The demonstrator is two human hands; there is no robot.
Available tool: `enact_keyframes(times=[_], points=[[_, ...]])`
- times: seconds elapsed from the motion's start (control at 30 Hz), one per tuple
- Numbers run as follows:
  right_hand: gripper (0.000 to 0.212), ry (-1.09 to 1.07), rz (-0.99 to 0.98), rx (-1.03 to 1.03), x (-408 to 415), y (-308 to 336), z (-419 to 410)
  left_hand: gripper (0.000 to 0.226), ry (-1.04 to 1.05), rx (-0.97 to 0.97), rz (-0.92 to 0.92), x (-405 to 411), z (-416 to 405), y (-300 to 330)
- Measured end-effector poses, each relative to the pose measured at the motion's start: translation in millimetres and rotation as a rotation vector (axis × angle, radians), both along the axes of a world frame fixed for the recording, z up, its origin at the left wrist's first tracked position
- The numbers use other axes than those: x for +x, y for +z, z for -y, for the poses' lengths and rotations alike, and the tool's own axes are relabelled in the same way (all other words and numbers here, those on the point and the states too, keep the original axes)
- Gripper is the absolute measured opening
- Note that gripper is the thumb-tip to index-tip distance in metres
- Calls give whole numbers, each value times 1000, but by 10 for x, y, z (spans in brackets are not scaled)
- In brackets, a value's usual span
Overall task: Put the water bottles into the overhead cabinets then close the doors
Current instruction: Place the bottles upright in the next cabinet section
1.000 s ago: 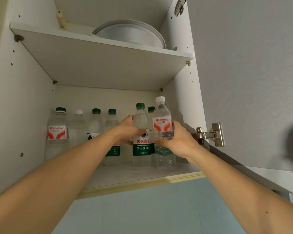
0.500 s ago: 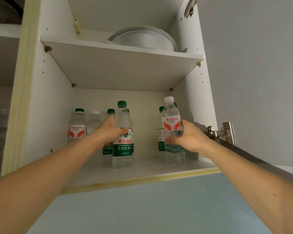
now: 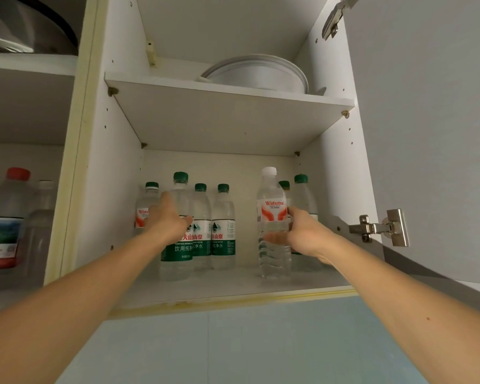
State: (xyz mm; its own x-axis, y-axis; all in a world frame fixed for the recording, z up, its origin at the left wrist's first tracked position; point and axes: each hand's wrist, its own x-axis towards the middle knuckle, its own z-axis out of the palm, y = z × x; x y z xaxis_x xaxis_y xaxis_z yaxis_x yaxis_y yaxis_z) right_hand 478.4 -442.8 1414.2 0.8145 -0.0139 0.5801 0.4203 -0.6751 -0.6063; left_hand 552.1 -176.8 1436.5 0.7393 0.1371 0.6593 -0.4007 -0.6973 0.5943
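Note:
My left hand (image 3: 168, 220) grips a green-capped, green-labelled water bottle (image 3: 178, 245) standing on the lower shelf (image 3: 233, 289) of the open overhead cabinet, left of centre. My right hand (image 3: 297, 231) wraps a white-capped bottle with a red and white label (image 3: 272, 217), upright on the shelf to the right. Behind them stand several more green-capped bottles (image 3: 223, 228), including two at the back right (image 3: 302, 195). The cabinet door (image 3: 427, 120) hangs open on the right.
A white round pan or lid (image 3: 255, 73) lies on the upper shelf. The neighbouring cabinet at left holds red-capped bottles (image 3: 9, 217) and a dark pot (image 3: 31, 26) above. A metal hinge (image 3: 380, 227) juts from the door. Blue wall tiles (image 3: 233, 342) lie below.
My left hand slid the green-labelled bottle leftward, away from the white-capped one, until it stands beside the back-row bottles. My right hand keeps the white-capped bottle on the shelf. The view shifted left.

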Motion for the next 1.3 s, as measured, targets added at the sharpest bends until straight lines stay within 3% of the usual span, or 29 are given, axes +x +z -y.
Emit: enact_keyframes(times=[0.13,0.27,0.37,0.43,0.5,0.67,0.77,0.87,1.0,1.07,1.13,1.2,1.3], points=[[54,34,7,-8,44,-10,-51,69,-79,25,99,89,-165,-84],[50,63,6,-4,109,-19,-98,103,99,98,233,111,-172,-119],[39,85,1,-10,188,-13,-127,82,42,211,665,-25,29,-37],[38,114,-14,9,231,-10,-118,65,-100,328,812,-120,259,35],[40,151,-32,43,270,-9,-86,66,-199,390,742,-154,529,68],[48,197,-15,47,325,-9,-35,101,-522,186,202,31,1002,132],[53,201,-15,21,355,-22,7,95,-687,145,176,186,1053,123],[58,106,-11,-33,333,-45,84,96,-715,108,183,287,1018,81],[27,-240,410,-34,277,3,207,94,-728,99,210,349,998,42],[32,-412,569,-12,267,44,259,98,-738,93,207,363,1003,35],[61,-517,499,-16,305,51,293,110,-743,120,195,380,993,31],[86,-541,302,5,351,15,312,121,-764,198,153,385,965,9],[90,-413,61,172,441,-39,388,132,-757,314,107,372,904,-35]])
